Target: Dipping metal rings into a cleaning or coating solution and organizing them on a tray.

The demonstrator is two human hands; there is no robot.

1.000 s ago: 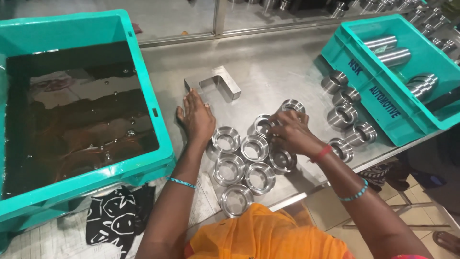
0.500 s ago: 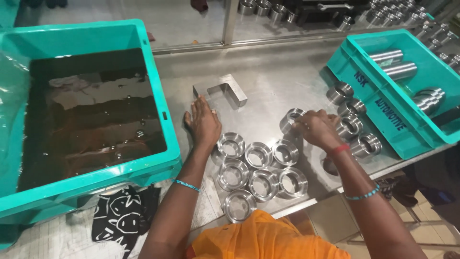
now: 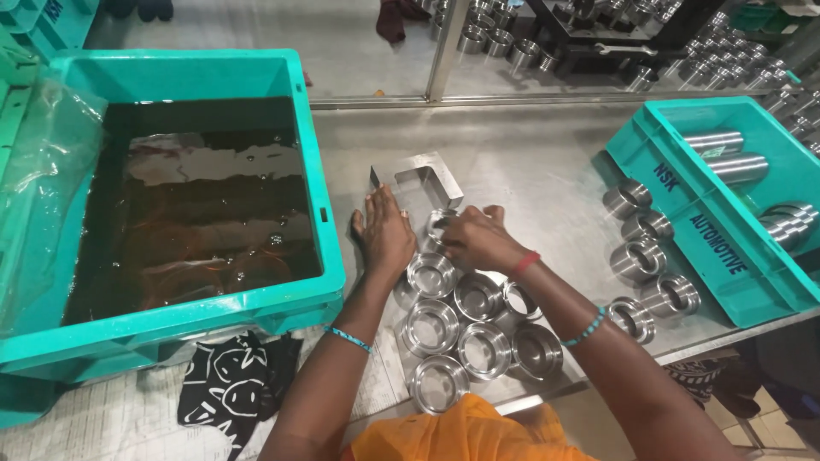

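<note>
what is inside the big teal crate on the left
The teal crate holds dark brownish liquid with a glossy surface. A clear plastic sheet hangs over its left wall. Faint ring-like shapes show beneath the surface, but the murky liquid hides whatever lies at the bottom.

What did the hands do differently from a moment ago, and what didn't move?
The right hand has slid leftward from the right edge of the cluster of metal rings to a ring by the bent metal bracket, meeting the left hand. The left hand stays flat on the table. The tub of dark liquid and the rings are unchanged.
</note>
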